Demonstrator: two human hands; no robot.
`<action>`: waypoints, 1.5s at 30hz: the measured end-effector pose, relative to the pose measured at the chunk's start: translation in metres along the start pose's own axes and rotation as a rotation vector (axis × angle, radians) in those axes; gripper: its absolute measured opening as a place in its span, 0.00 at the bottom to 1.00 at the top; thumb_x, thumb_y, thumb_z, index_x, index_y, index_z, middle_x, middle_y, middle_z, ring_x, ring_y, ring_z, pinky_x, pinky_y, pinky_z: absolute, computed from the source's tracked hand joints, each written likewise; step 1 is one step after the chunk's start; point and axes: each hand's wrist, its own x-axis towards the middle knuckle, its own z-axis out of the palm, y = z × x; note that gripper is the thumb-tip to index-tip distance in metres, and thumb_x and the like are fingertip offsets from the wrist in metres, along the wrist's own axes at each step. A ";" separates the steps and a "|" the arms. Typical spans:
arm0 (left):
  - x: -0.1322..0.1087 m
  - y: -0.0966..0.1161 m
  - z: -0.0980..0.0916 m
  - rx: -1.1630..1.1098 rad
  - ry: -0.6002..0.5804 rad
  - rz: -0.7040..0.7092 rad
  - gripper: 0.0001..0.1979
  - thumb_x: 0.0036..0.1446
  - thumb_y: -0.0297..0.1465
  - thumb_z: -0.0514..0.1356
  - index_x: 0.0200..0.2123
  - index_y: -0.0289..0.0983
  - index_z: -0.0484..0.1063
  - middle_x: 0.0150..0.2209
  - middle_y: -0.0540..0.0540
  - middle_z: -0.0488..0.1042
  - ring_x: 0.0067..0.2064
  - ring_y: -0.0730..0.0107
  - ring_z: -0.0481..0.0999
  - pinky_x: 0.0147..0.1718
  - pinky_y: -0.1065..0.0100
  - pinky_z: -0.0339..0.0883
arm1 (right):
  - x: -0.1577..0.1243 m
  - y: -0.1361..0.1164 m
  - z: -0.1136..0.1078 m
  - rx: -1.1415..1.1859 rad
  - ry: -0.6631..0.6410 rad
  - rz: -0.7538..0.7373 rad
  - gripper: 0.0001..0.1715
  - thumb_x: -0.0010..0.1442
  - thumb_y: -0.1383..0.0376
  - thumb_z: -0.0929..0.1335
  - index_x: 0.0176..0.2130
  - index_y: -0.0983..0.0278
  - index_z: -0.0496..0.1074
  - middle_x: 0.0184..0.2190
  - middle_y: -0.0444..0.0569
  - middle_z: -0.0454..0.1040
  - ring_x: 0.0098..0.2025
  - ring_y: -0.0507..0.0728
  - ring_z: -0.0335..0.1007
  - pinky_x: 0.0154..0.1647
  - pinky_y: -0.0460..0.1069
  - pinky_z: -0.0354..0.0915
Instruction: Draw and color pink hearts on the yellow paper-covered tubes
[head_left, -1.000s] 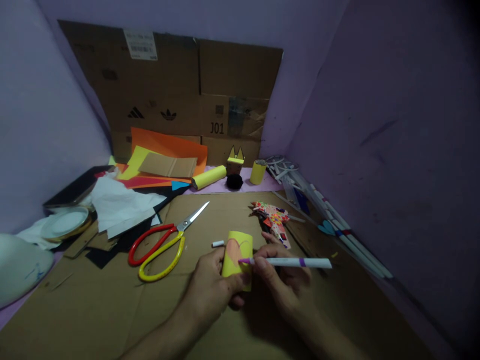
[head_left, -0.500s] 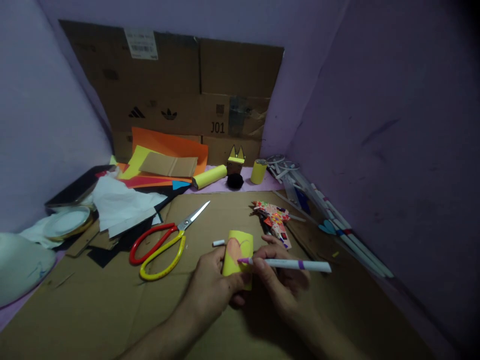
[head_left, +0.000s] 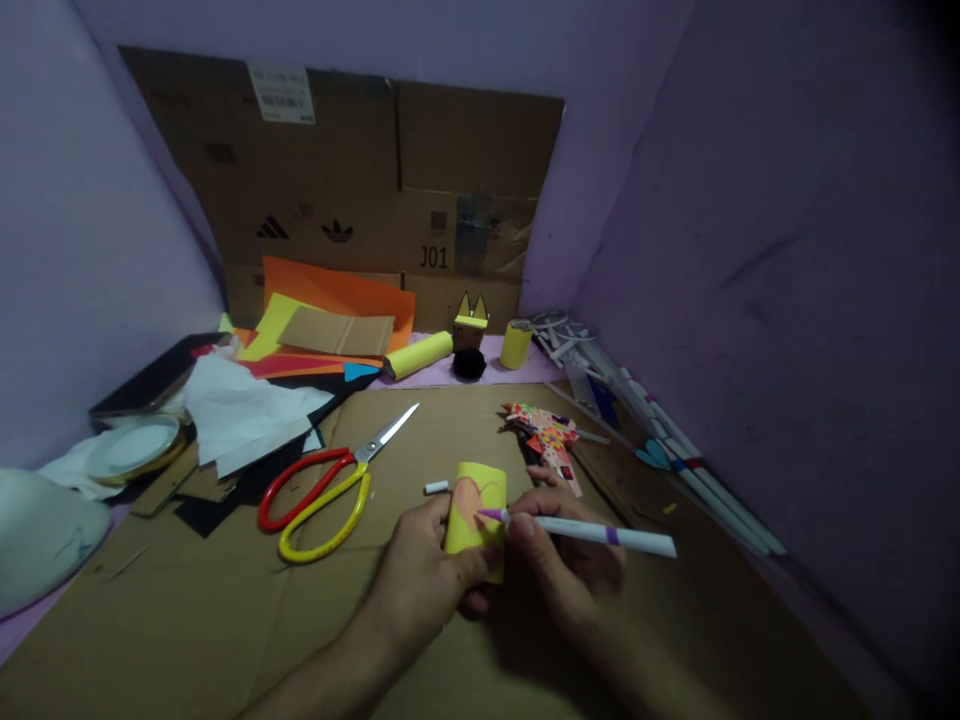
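Cardboard sheet [head_left: 225, 620] on purple tabletop [head_left: 525, 376]; cardboard panel [head_left: 337, 160] upright at purple wall [head_left: 480, 40]. Left hand [head_left: 427, 560]: grip around yellow roll [head_left: 489, 478], above sheet. Right hand [head_left: 566, 550]: grip holding marker [head_left: 577, 528], tip at roll.

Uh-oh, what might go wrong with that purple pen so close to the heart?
The marker has its purple tip right at the heart shape on the yellow tube, so a wobble of the right hand might leave a stray streak. The left hand grips the tube, and too hard a squeeze might dent it. The small white cylinder, perhaps a cap, lies loose beside the tube, so a bump could roll it away.
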 end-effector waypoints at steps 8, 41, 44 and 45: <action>0.001 0.002 0.002 -0.001 0.016 -0.009 0.17 0.39 0.28 0.64 0.36 0.31 0.69 0.24 0.52 0.70 0.19 0.78 0.67 0.16 0.75 0.66 | 0.003 -0.003 0.003 -0.021 0.086 -0.004 0.06 0.57 0.70 0.65 0.30 0.60 0.70 0.22 0.40 0.71 0.27 0.53 0.70 0.51 0.60 0.61; 0.001 -0.002 -0.001 -0.037 -0.026 0.030 0.18 0.39 0.27 0.63 0.38 0.31 0.69 0.23 0.51 0.70 0.18 0.79 0.66 0.15 0.76 0.64 | 0.006 -0.001 0.002 -0.092 0.190 0.038 0.07 0.58 0.70 0.65 0.30 0.60 0.70 0.23 0.40 0.73 0.27 0.53 0.69 0.40 0.52 0.65; 0.001 -0.001 0.000 -0.035 -0.009 0.025 0.19 0.38 0.27 0.63 0.38 0.31 0.69 0.25 0.50 0.71 0.18 0.79 0.67 0.15 0.75 0.65 | 0.002 0.000 0.003 -0.058 0.119 0.041 0.06 0.58 0.69 0.65 0.30 0.59 0.70 0.25 0.40 0.73 0.28 0.53 0.70 0.51 0.57 0.60; 0.001 -0.001 0.000 -0.036 -0.008 0.023 0.18 0.38 0.27 0.63 0.37 0.31 0.70 0.25 0.50 0.71 0.18 0.79 0.67 0.15 0.75 0.65 | 0.002 0.001 0.003 -0.049 0.099 0.049 0.06 0.59 0.69 0.65 0.31 0.59 0.70 0.25 0.40 0.73 0.28 0.53 0.70 0.53 0.58 0.59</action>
